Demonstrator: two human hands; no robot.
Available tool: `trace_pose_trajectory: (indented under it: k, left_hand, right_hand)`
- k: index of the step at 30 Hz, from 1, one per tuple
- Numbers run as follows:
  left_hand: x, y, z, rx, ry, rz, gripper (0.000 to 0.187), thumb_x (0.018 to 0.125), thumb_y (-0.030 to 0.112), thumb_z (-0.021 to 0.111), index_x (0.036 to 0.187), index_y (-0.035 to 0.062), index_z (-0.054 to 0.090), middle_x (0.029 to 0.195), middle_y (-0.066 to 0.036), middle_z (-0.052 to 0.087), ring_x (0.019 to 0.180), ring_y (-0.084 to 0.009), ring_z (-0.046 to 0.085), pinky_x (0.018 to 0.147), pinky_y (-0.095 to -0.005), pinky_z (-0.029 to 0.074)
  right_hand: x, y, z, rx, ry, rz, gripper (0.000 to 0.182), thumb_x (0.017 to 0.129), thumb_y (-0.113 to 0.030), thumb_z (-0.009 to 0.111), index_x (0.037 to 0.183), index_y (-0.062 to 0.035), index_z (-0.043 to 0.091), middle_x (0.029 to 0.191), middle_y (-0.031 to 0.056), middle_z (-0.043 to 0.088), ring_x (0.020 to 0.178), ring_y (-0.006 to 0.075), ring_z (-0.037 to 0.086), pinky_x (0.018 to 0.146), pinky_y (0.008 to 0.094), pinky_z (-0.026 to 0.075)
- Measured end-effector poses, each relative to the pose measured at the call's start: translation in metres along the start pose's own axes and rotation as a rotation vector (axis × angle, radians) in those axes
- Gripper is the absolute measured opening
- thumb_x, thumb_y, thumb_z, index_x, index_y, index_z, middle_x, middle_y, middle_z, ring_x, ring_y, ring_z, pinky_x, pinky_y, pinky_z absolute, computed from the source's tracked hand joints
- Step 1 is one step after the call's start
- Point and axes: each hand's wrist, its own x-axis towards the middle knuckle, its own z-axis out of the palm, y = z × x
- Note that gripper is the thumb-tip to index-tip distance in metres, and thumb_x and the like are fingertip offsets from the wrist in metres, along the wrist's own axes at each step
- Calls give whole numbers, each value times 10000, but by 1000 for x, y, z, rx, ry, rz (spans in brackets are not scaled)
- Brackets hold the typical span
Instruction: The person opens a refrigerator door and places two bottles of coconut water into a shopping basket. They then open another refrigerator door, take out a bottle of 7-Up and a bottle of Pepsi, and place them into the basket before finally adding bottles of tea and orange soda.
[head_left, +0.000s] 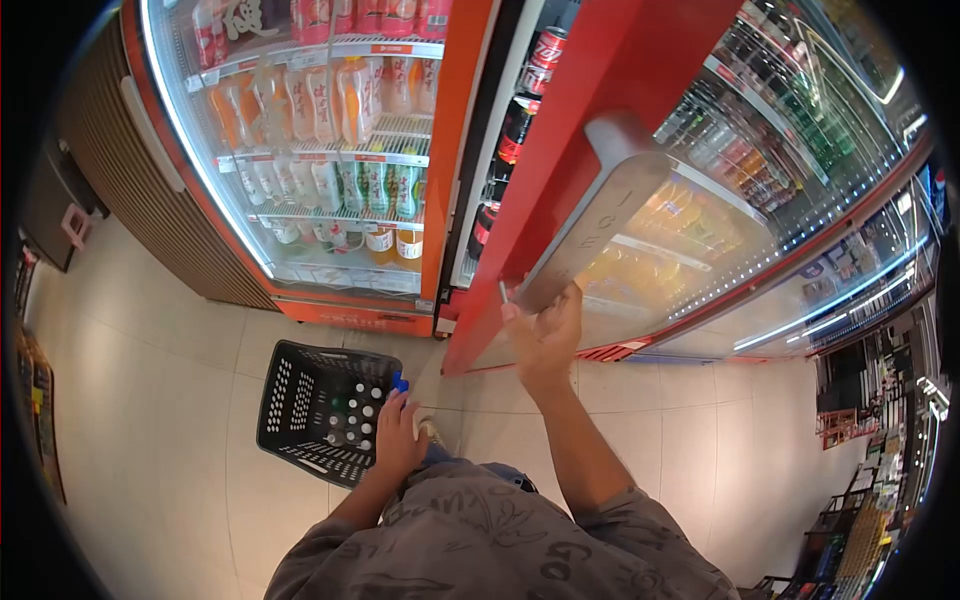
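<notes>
Fridge door (640,130), red-framed glass, stood swung open from centre toward two o'clock, beside a closed drinks cooler (320,150) at eleven o'clock. Its grey handle (590,235) was gripped at its lower end by the right hand (545,335). At seven o'clock, a black basket (300,400) of bottles sat on the floor, where the left hand (398,435) closed around a blue-capped bottle (400,383).

Red fridge door (560,170) swung open, black basket (300,400) of bottles on floor

1. Basket (300,400) is sitting on the floor (150,400) — before the left fridge (300,150).
2. Bottles (352,415) are lying in it.
3. Open door (620,170) is standing to its right.
</notes>
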Motion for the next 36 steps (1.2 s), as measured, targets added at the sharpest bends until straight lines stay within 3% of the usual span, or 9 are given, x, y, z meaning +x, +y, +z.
trace_pose_trajectory:
  k: [7,10,13,16,18,19,22,25,36]
  left_hand:
    - [45,83,-3,-444,-127,-25,598,812,95,668,1351,3,424,1377,-233,448,1291,-404,438,1050,-457,395]
    - [51,151,-37,-758,-193,-98,669,872,153,670,1437,-13,354,1410,-215,434,1317,-321,448,1027,-431,435]
    - [32,150,0,-1001,-21,-7,646,882,142,656,1434,-21,361,1385,-202,468,1294,-281,475,996,-403,468]
    - [11,147,15,-855,-68,25,586,876,106,634,1399,-26,403,1294,-193,533,1167,-262,554,911,-379,500]
    - [-5,153,13,-762,-61,2,506,872,87,618,1344,-26,473,1138,-185,627,961,-230,660,795,-360,522]
    - [-13,155,10,-758,-127,-12,513,870,108,630,1341,-24,476,1154,-185,621,972,-232,658,788,-355,523]
    - [-32,160,4,-767,-261,23,520,870,172,658,1326,-17,496,1187,-184,610,990,-244,653,777,-346,521]
    - [-56,164,7,-842,-330,183,503,878,219,659,1307,-5,522,1202,-184,606,991,-263,648,804,-356,507]
    - [-92,190,39,-737,-1006,462,449,936,196,580,1349,39,496,1208,-189,632,1102,-255,624,916,-364,474]
  right_hand:
    - [-84,-51,-39,-132,-2,42,673,875,-31,627,1429,113,272,1387,223,429,1318,257,416,1086,369,339]
    - [-126,-74,-50,-137,98,55,678,890,-54,628,1433,123,261,1372,242,457,1267,262,488,1061,378,377]
    - [-174,-98,-67,-184,110,-53,548,904,41,549,1424,54,378,1355,202,505,1229,234,517,944,342,487]
    - [-238,-94,-102,-100,48,492,347,933,3,544,1276,53,549,1065,154,676,981,191,643,819,307,531]
    - [-277,-95,-92,-82,105,543,271,945,-26,549,1202,41,603,909,110,694,847,162,655,787,292,531]
    - [-286,-97,-85,-72,134,567,240,951,-41,551,1164,35,629,832,87,703,780,147,661,771,285,530]
    - [-291,-126,-73,-87,-68,549,232,955,-60,560,1153,32,638,879,90,703,813,142,663,771,274,522]
    - [-289,-129,-76,-105,-181,339,214,953,-61,556,1119,36,651,876,98,701,809,141,663,761,269,516]
    - [-269,-132,-95,-154,-63,408,206,959,-51,530,1088,43,659,907,97,677,838,137,651,773,280,527]
